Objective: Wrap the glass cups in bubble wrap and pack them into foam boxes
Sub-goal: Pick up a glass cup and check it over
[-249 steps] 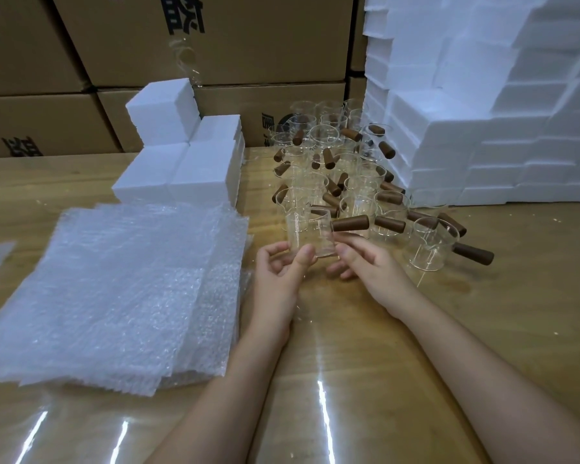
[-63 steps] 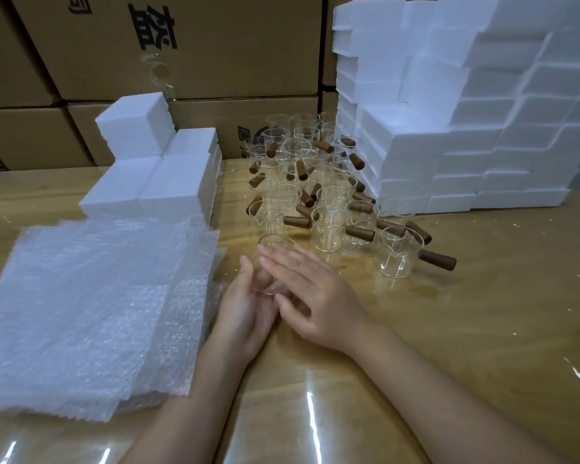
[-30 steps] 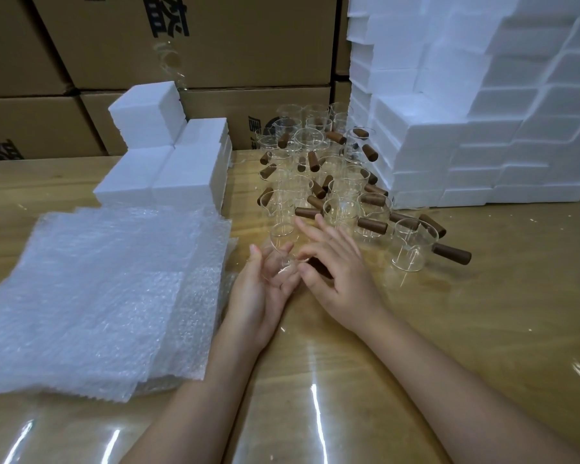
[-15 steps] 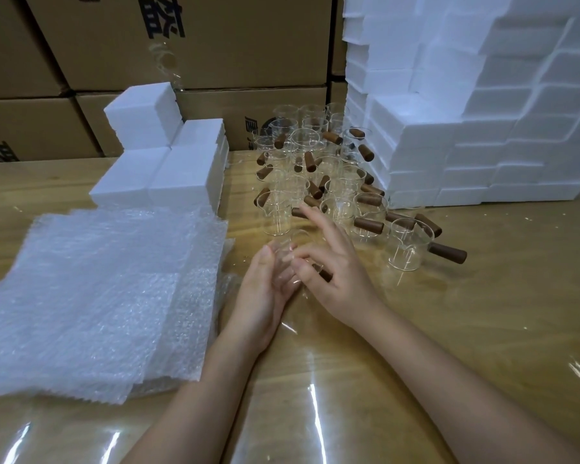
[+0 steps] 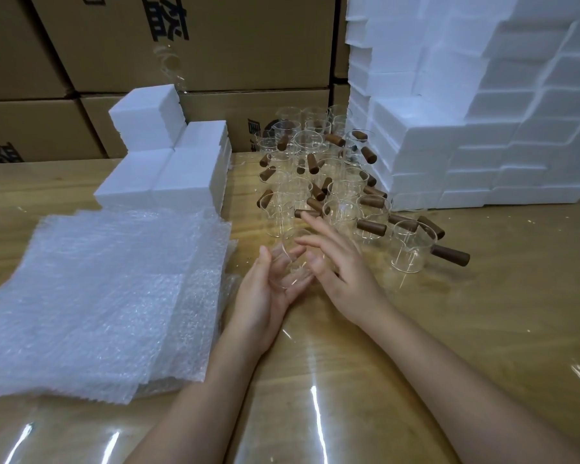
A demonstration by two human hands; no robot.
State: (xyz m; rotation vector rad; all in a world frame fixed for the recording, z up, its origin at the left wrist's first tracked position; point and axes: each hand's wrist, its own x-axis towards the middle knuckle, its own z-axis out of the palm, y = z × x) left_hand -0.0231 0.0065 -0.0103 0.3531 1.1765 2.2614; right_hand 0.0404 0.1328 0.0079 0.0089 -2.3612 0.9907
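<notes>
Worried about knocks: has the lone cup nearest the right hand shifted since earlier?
No. The lone cup keeps its spot just before the foam stack's lower corner, handle pointing right.

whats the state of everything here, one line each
held cup: bare, tilted, cradled in left hand
right hand: fingers straight, touching held cup
other cups: upright, bare, clustered
bubble wrap: flat stack of sheets
foam boxes: closed, stacked

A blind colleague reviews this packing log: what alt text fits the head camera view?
The left hand cradles one clear glass cup while the open right hand touches it, over a wooden table. A stack of bubble wrap lies to the left; wooden-handled cups stand behind, between white foam boxes, before cardboard cartons.
</notes>
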